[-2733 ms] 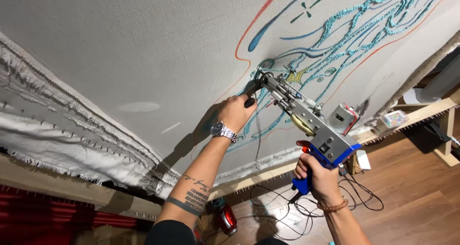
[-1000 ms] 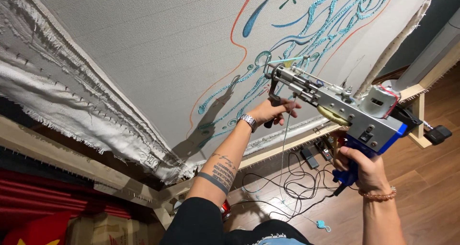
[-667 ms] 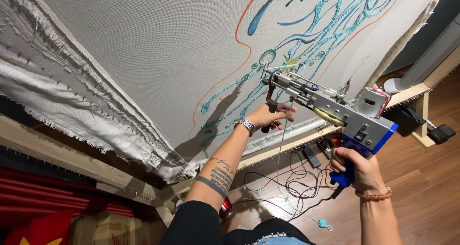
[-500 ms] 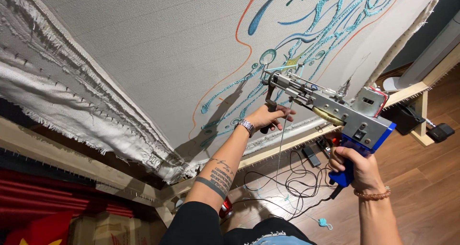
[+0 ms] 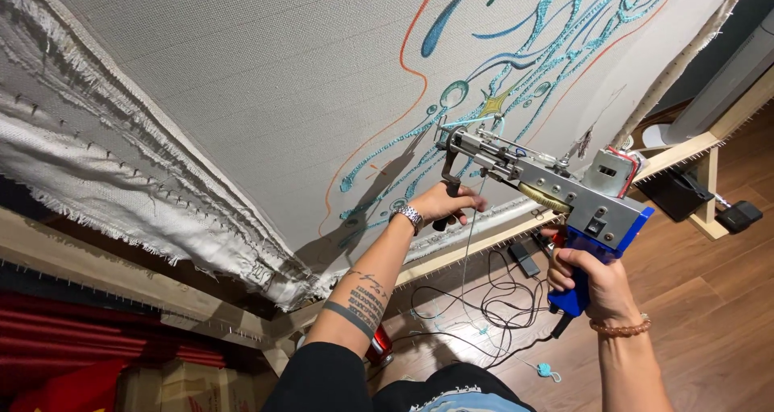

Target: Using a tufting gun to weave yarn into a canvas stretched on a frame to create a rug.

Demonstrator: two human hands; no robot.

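The left hand (image 5: 448,204) has its fingers wrapped tight on the black front handle of the tufting gun (image 5: 538,185). The right hand (image 5: 590,276) has its fingers closed on the gun's blue grip. The gun's tip touches the cloth (image 5: 266,81), just above the left fingers. Cords (image 5: 492,299) lie on the floor below.
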